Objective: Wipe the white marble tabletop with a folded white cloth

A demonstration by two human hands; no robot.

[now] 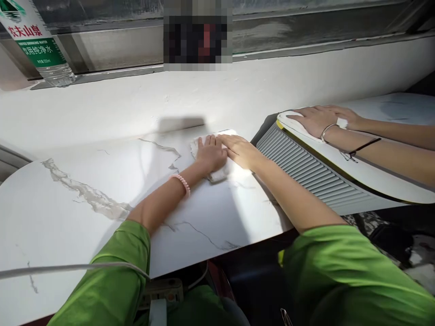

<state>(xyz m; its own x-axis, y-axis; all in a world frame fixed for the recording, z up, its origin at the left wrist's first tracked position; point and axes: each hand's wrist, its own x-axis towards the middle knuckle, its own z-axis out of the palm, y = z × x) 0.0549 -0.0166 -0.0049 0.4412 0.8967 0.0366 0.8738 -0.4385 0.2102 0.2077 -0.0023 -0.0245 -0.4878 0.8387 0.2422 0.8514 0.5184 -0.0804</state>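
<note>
A folded white cloth (219, 175) lies on the white marble-patterned tabletop (112, 181), near the wall. My left hand (212, 156), with a pink bead bracelet (182, 182) at the wrist, presses down on the cloth, its fingers bent over it. Beside it, my right hand (242, 151) rests with fingers stretched out flat, their tips on the cloth's right part and touching the left hand. Both palms face down, so the undersides of the fingers are hidden.
Another person's hands (314, 120) rest on a white-topped unit with a ribbed grey side (306, 167) at right. A water bottle (37, 40) stands on the window ledge at upper left. A grey cable (68, 268) crosses the front left; a power strip (166, 290) sits below the table edge.
</note>
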